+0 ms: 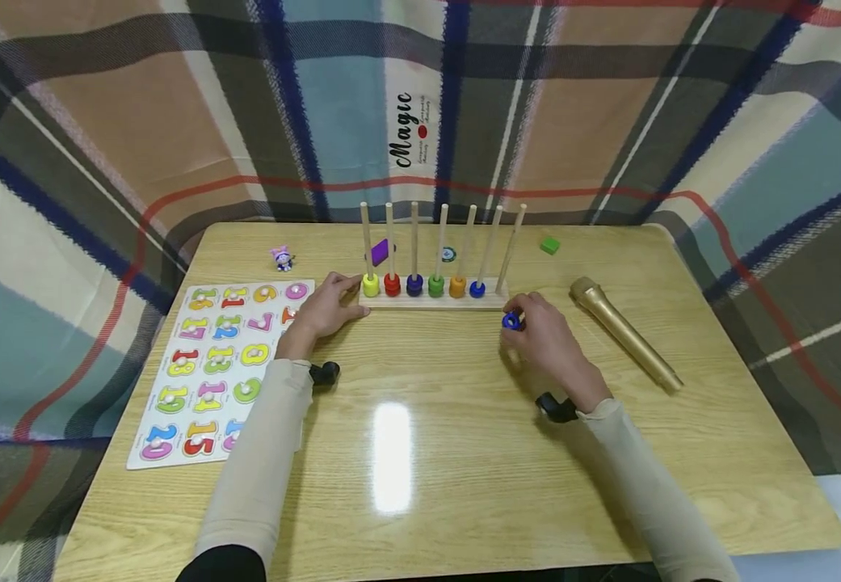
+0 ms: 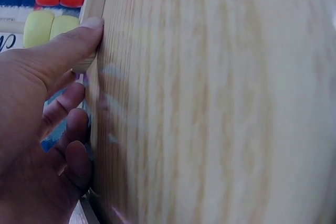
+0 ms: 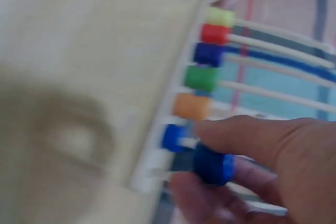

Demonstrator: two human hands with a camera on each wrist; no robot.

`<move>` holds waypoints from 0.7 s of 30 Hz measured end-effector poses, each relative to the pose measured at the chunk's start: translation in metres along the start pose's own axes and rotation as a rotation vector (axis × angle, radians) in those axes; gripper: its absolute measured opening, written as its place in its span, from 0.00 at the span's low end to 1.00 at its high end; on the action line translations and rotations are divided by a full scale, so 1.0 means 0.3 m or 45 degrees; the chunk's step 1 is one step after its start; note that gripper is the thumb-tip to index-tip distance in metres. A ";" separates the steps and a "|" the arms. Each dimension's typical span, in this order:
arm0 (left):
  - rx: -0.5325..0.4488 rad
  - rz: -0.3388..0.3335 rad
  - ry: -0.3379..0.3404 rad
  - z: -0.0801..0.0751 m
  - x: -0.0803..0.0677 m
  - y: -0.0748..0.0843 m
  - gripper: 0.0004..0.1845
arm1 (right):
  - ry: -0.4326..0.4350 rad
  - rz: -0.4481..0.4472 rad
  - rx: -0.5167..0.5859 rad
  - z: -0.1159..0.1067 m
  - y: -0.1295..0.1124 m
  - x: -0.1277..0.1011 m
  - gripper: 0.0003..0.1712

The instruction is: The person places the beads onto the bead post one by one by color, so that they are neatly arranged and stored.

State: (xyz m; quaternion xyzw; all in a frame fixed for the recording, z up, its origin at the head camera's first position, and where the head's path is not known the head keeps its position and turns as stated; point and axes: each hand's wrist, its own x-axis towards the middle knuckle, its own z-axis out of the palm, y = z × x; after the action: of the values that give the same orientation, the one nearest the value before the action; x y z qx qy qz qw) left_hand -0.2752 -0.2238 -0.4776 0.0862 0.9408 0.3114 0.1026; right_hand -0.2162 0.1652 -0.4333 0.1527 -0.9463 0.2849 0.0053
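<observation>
A wooden bead rack (image 1: 420,302) with a row of upright pegs stands toward the back of the table. My left hand (image 1: 324,309) grips its left end, thumb (image 2: 79,40) along the front edge and fingers partly behind. Yellow (image 1: 371,285), red (image 1: 392,284), dark blue (image 1: 414,284), green (image 1: 436,285), orange (image 1: 457,286) and blue beads (image 1: 477,289) sit low on separate pegs; the rightmost peg (image 1: 510,249) is bare. Just in front of the rack's right end, my right hand (image 1: 547,341) pinches a blue bead (image 1: 511,321), its hole showing in the head view. The right wrist view is blurred.
A number puzzle board (image 1: 202,388) lies under my left forearm. A gold microphone (image 1: 627,335) lies right of my right hand. Behind the rack are a purple piece (image 1: 380,252) and a small round piece (image 1: 448,254). A toy figure (image 1: 282,259) and green block (image 1: 550,245) stand farther out.
</observation>
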 end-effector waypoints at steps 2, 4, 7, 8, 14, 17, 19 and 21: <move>-0.006 0.001 -0.002 -0.001 -0.002 -0.002 0.41 | 0.085 -0.079 0.073 -0.032 -0.041 0.024 0.17; -0.008 -0.001 -0.003 -0.004 -0.005 -0.003 0.41 | 0.175 -0.151 0.137 -0.066 -0.084 0.051 0.17; -0.015 -0.009 -0.002 -0.010 -0.009 -0.008 0.41 | 0.323 -0.234 0.214 -0.113 -0.145 0.103 0.19; -0.018 -0.012 -0.001 -0.011 -0.010 -0.010 0.41 | 0.371 -0.255 0.232 -0.127 -0.162 0.122 0.19; -0.044 -0.002 0.003 -0.005 -0.007 -0.018 0.41 | 0.577 -0.338 0.255 -0.190 -0.213 0.218 0.19; -0.039 0.000 0.004 -0.002 -0.007 -0.013 0.41 | 0.595 -0.334 0.204 -0.203 -0.215 0.239 0.18; -0.033 -0.004 0.004 -0.003 -0.005 -0.009 0.41 | 0.601 -0.316 0.170 -0.207 -0.215 0.247 0.18; -0.028 -0.006 0.004 -0.004 -0.003 -0.007 0.40 | 0.603 -0.288 0.132 -0.210 -0.217 0.252 0.17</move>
State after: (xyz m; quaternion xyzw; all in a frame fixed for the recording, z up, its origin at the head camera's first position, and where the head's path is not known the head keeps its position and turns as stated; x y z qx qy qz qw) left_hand -0.2748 -0.2264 -0.4779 0.0825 0.9377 0.3215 0.1027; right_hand -0.2742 0.1262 -0.3383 0.1867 -0.8797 0.3585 0.2506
